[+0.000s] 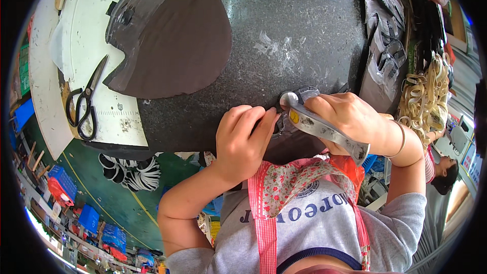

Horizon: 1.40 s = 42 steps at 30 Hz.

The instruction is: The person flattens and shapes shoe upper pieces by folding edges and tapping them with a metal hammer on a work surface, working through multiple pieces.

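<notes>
Near edge of table [182,124], right of its middle: your right hand [350,116] curls closed about the handle of a grey metal tool [324,128]. Tool's round pale end lies toward your left fingertips, handle slanting back toward you. Your left hand [237,139] is at the same edge, fingers bent and close together, tips at a small dark piece [278,128] just beside the tool's round end; thumb hidden, so cannot tell whether it pinches. Left side of table: black-handled scissors [87,102] lie on a white board [119,127]. Dark brown sheet [177,50], curved outline, overlaps board and dark surface. Along right edge: pile of grey cut pieces [386,53]. Beyond that edge: bunched cream straps [428,94].
</notes>
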Each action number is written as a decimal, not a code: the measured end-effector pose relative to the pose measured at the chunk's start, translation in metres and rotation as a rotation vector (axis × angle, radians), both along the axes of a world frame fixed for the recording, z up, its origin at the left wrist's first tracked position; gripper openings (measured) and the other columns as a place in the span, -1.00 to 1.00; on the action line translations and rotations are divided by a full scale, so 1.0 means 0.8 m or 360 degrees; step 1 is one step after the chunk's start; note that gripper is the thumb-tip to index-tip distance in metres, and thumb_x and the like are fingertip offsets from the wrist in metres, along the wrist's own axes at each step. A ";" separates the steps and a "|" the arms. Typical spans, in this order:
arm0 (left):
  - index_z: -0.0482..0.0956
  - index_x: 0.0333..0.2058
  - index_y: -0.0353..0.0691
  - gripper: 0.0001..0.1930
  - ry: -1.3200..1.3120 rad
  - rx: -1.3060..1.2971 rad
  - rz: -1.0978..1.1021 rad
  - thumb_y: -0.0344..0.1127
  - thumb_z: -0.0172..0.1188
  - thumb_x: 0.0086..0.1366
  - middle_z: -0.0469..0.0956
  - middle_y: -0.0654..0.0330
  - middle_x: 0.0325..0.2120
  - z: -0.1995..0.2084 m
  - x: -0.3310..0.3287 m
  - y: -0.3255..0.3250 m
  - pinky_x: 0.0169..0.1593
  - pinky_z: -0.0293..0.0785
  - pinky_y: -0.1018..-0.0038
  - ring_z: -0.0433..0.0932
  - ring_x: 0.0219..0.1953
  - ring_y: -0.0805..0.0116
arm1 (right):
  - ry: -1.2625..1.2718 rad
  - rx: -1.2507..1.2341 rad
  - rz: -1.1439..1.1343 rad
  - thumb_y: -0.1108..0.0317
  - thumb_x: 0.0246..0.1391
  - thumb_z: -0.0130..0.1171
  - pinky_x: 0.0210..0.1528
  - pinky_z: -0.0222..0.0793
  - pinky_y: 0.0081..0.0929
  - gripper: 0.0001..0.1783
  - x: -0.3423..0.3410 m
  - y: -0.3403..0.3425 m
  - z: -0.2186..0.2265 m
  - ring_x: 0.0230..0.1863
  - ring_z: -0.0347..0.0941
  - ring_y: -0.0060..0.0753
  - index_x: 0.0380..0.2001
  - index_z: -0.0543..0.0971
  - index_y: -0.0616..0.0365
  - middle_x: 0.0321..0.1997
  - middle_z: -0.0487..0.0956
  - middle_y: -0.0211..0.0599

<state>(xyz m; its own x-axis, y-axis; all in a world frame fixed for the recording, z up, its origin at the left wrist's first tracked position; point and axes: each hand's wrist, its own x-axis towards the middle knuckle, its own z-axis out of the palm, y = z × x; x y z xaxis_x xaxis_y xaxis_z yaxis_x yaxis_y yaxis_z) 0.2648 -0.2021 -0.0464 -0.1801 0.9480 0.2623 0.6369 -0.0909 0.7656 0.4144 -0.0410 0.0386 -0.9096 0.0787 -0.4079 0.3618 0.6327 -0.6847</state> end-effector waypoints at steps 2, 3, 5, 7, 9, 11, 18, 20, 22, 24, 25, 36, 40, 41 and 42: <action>0.64 -0.28 -0.39 -0.73 0.0000 0.0063 0.0024 -0.52 0.37 -0.03 0.50 0.15 -0.41 -0.004 0.003 -0.003 -0.34 0.45 0.38 0.50 -0.35 0.21 | 0.0002 0.0011 0.0007 0.40 -0.17 0.19 -0.39 0.43 -0.15 -0.59 0.002 -0.002 -0.002 -0.41 0.49 0.10 -0.26 0.30 0.37 -0.45 0.44 -0.02; 0.64 -0.28 -0.40 -0.73 0.0087 0.0088 -0.0007 -0.51 0.36 -0.04 0.52 0.15 -0.40 -0.004 0.004 -0.004 -0.32 0.46 0.39 0.51 -0.33 0.22 | 0.0010 0.0023 0.0014 0.40 -0.17 0.19 -0.39 0.43 -0.15 -0.59 0.003 -0.002 -0.002 -0.41 0.48 0.10 -0.26 0.31 0.36 -0.45 0.44 -0.03; 0.64 -0.28 -0.41 -0.72 0.0172 0.0109 -0.0036 -0.51 0.34 -0.05 0.53 0.15 -0.38 -0.007 0.008 -0.008 -0.31 0.47 0.39 0.52 -0.31 0.23 | 0.0029 0.0008 0.0017 0.40 -0.17 0.19 -0.39 0.43 -0.15 -0.60 0.004 -0.002 -0.004 -0.41 0.48 0.10 -0.26 0.31 0.36 -0.45 0.43 -0.04; 0.63 -0.28 -0.44 -0.66 0.0423 0.0151 -0.0059 -0.44 0.16 -0.10 0.52 0.10 -0.29 -0.010 0.014 -0.011 -0.27 0.47 0.38 0.49 -0.20 0.18 | 0.0049 -0.0003 0.0021 0.40 -0.17 0.19 -0.39 0.43 -0.15 -0.60 0.003 0.000 -0.004 -0.41 0.48 0.09 -0.27 0.31 0.36 -0.45 0.43 -0.05; 0.63 -0.28 -0.44 -0.66 0.0452 0.0161 -0.0065 -0.44 0.17 -0.10 0.53 0.09 -0.28 -0.007 0.014 -0.010 -0.28 0.47 0.38 0.49 -0.19 0.16 | 0.0065 -0.0018 0.0015 0.40 -0.15 0.16 -0.38 0.43 -0.16 -0.63 0.001 0.002 -0.002 -0.41 0.48 0.06 -0.28 0.31 0.35 -0.46 0.43 -0.06; 0.63 -0.29 -0.44 -0.67 0.0571 0.0107 -0.0090 -0.43 0.18 -0.09 0.53 0.09 -0.28 0.002 0.014 -0.010 -0.29 0.47 0.39 0.49 -0.18 0.16 | 0.0112 -0.0006 0.0011 0.40 -0.13 0.13 -0.38 0.43 -0.17 -0.66 0.004 -0.001 -0.004 -0.41 0.49 0.05 -0.29 0.31 0.34 -0.46 0.42 -0.07; 0.63 -0.28 -0.42 -0.69 0.0270 0.0143 -0.0004 -0.44 0.18 -0.06 0.55 0.07 -0.29 -0.010 0.015 -0.013 -0.29 0.48 0.42 0.53 -0.24 0.21 | 0.0047 0.0080 0.0042 0.42 -0.10 0.07 -0.38 0.43 -0.18 -0.72 0.002 -0.005 -0.008 -0.42 0.48 0.02 -0.31 0.31 0.33 -0.48 0.41 -0.09; 0.62 -0.28 -0.44 -0.68 0.0152 0.0188 -0.0026 -0.43 0.17 -0.07 0.58 0.01 -0.27 -0.012 0.018 -0.018 -0.25 0.51 0.40 0.55 -0.26 0.19 | 0.0059 0.0074 0.0045 0.42 -0.10 0.07 -0.38 0.43 -0.19 -0.72 0.002 -0.004 -0.007 -0.41 0.48 0.02 -0.31 0.31 0.33 -0.47 0.41 -0.09; 0.61 -0.32 -0.48 -0.70 0.0167 0.0195 -0.0048 -0.48 0.20 -0.11 0.59 -0.03 -0.28 -0.008 0.018 -0.018 -0.26 0.54 0.38 0.57 -0.28 0.16 | 0.0066 0.0065 0.0044 0.42 -0.09 0.06 -0.38 0.43 -0.19 -0.72 0.002 -0.005 -0.006 -0.41 0.48 0.01 -0.30 0.31 0.33 -0.47 0.41 -0.09; 0.60 -0.37 -0.52 -0.72 0.0187 0.0205 -0.0068 -0.52 0.22 -0.14 0.60 -0.07 -0.28 -0.004 0.019 -0.017 -0.27 0.56 0.36 0.58 -0.30 0.13 | 0.0047 0.0065 0.0040 0.42 -0.09 0.06 -0.37 0.43 -0.19 -0.72 0.002 -0.005 -0.006 -0.40 0.48 0.01 -0.30 0.31 0.33 -0.47 0.41 -0.09; 0.59 -0.38 -0.54 -0.72 0.0281 0.0216 -0.0107 -0.52 0.21 -0.15 0.59 -0.11 -0.28 -0.003 0.020 -0.016 -0.27 0.57 0.36 0.58 -0.29 0.11 | 0.0051 0.0063 0.0045 0.42 -0.09 0.06 -0.37 0.43 -0.19 -0.72 0.002 -0.006 -0.006 -0.40 0.48 0.01 -0.30 0.31 0.33 -0.47 0.41 -0.09; 0.58 -0.36 -0.60 -0.70 0.0973 0.0121 -0.0241 -0.49 0.14 -0.11 0.58 -0.24 -0.32 0.012 0.045 -0.015 -0.19 0.60 0.35 0.58 -0.25 0.05 | 0.0133 0.0183 0.0148 0.36 -0.11 0.17 -0.55 0.40 -0.24 -0.65 0.013 -0.015 -0.016 -0.53 0.46 -0.14 -0.28 0.34 0.32 -0.52 0.37 -0.19; 0.58 -0.32 -0.60 -0.70 0.1089 0.0069 -0.0276 -0.47 0.12 -0.04 0.58 -0.24 -0.26 0.012 0.042 -0.021 -0.16 0.59 0.37 0.58 -0.24 0.05 | 0.0351 0.0556 -0.0053 0.38 -0.12 0.20 -0.54 0.39 -0.30 -0.65 0.014 -0.012 -0.018 -0.56 0.43 -0.21 -0.26 0.38 0.30 -0.53 0.35 -0.26; 0.58 -0.29 -0.58 -0.69 0.1124 0.0063 -0.0285 -0.47 0.11 -0.02 0.58 -0.24 -0.24 0.013 0.041 -0.022 -0.17 0.58 0.37 0.58 -0.24 0.05 | 0.0365 0.0565 -0.0054 0.38 -0.12 0.20 -0.54 0.39 -0.30 -0.65 0.014 -0.013 -0.018 -0.56 0.43 -0.21 -0.26 0.38 0.30 -0.53 0.35 -0.26; 0.58 -0.29 -0.58 -0.69 0.1140 0.0083 -0.0288 -0.47 0.11 -0.02 0.58 -0.24 -0.24 0.015 0.039 -0.022 -0.17 0.58 0.37 0.58 -0.24 0.05 | 0.0394 0.0658 -0.0210 0.41 -0.12 0.22 -0.54 0.37 -0.29 -0.67 0.013 -0.016 -0.017 -0.55 0.42 -0.20 -0.28 0.39 0.30 -0.54 0.35 -0.25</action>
<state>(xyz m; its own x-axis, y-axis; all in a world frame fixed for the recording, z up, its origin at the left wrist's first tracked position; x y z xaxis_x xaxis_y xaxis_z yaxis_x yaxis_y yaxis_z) 0.2957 -0.2199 -0.0347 0.2097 0.9299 0.3023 0.9505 -0.2664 0.1600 0.4252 -0.0539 0.0252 -0.9466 0.3091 -0.0912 0.3152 0.8290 -0.4619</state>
